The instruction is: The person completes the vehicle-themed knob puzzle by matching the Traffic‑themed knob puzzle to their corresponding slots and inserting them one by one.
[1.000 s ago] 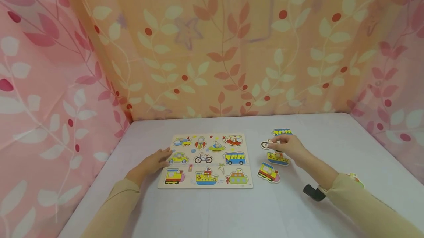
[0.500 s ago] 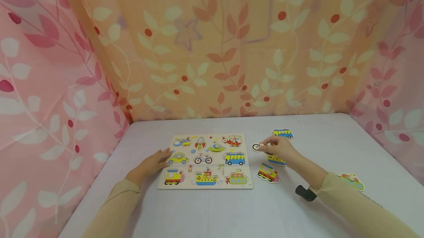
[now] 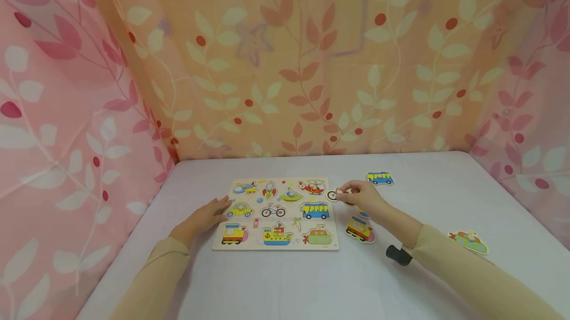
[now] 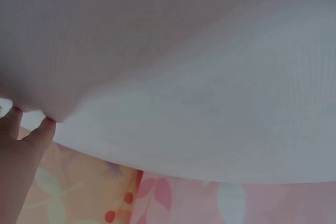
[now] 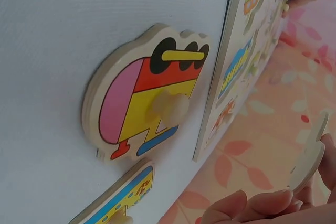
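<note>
A wooden puzzle board [image 3: 255, 240] with vehicle pictures lies on the table. My left hand [image 3: 202, 218] rests at its left edge, fingers loosely extended; in the left wrist view only part of this hand [image 4: 23, 153] shows. Just off the board's right edge, my right hand [image 3: 367, 200] pinches a bicycle puzzle piece [image 3: 331, 195] between thumb and fingers, partly covering it. The right wrist view shows the held piece [image 5: 308, 163] edge-on. Below the right hand lies a train piece [image 3: 359, 230] with a round knob. A ship piece [image 3: 364, 212] is mostly hidden behind the hand.
A bus piece [image 3: 380, 178] lies beyond the right hand, and a submarine piece [image 3: 469, 242] to the right of the forearm. A black object [image 3: 398, 254] sits at the right wrist. Patterned curtains [image 3: 303, 63] stand around the table.
My right hand has moved left with the bicycle piece, from above the ship piece toward the board. The bus and submarine pieces have come into fuller view. The left hand stays put.
</note>
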### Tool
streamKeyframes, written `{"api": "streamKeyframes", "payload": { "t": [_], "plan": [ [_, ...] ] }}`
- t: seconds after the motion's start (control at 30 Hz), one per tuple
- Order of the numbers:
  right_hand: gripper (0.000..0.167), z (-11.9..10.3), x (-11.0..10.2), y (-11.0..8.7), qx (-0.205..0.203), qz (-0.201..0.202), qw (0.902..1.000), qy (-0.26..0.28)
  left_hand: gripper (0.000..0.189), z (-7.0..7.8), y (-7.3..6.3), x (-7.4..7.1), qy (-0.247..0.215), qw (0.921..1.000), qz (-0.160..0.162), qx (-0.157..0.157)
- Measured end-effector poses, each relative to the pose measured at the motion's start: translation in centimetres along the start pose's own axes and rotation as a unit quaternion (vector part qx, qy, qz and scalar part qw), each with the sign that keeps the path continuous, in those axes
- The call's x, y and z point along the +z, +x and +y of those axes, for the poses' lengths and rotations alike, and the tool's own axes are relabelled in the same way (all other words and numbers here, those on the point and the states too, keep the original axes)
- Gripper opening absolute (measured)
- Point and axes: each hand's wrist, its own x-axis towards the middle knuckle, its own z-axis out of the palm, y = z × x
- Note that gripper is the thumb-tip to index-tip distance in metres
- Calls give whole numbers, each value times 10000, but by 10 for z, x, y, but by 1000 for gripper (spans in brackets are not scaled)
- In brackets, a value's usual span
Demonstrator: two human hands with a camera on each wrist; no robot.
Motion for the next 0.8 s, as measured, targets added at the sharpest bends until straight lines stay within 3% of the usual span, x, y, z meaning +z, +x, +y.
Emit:
{"api": "streamKeyframes", "payload": {
  "t": [0.43,0.63,0.8],
  "plan": [
    [19,-4,29,14,142,-159,9997,96,59,3,-2,-3,47,9999,22,103],
    [18,-6,45,19,154,-342,9991,185,60,3,-2,-2,8,10000,28,24],
    [17,-7,57,23,292,-328,9986,306,62,3,-1,-1,-75,9997,-22,-218]
  ]
}}
